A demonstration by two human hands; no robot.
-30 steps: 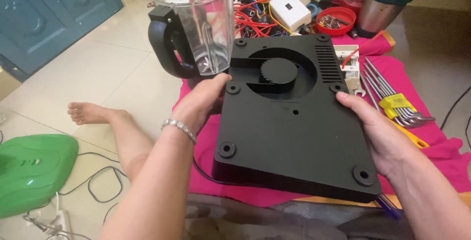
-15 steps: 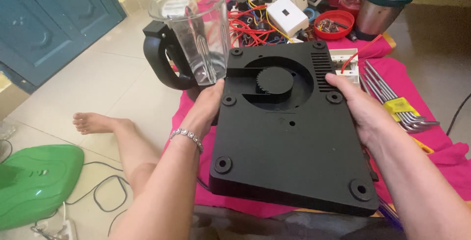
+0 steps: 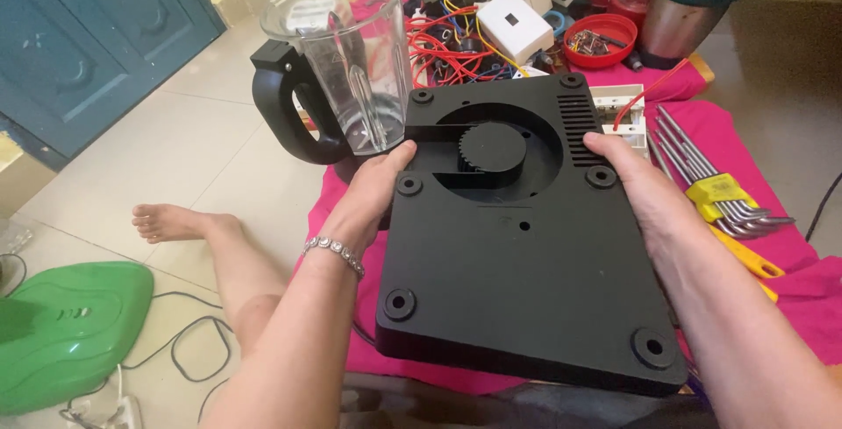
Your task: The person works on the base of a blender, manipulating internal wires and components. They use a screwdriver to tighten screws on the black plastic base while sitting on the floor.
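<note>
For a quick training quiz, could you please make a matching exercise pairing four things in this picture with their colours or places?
Things:
1. base
2. jug
3. hex keys
4. cover

Descriptions:
A. green, on the floor at far left
B. black, held by left hand and right hand
C. clear with a black handle, behind the left hand
D. metal, in a yellow holder on the pink cloth

Pairs: 1-B, 2-C, 3-D, 4-A

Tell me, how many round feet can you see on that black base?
6: top left, top right, mid left, mid right, bottom left, bottom right. Both hands grip the sides; more unlikely hidden.
</note>
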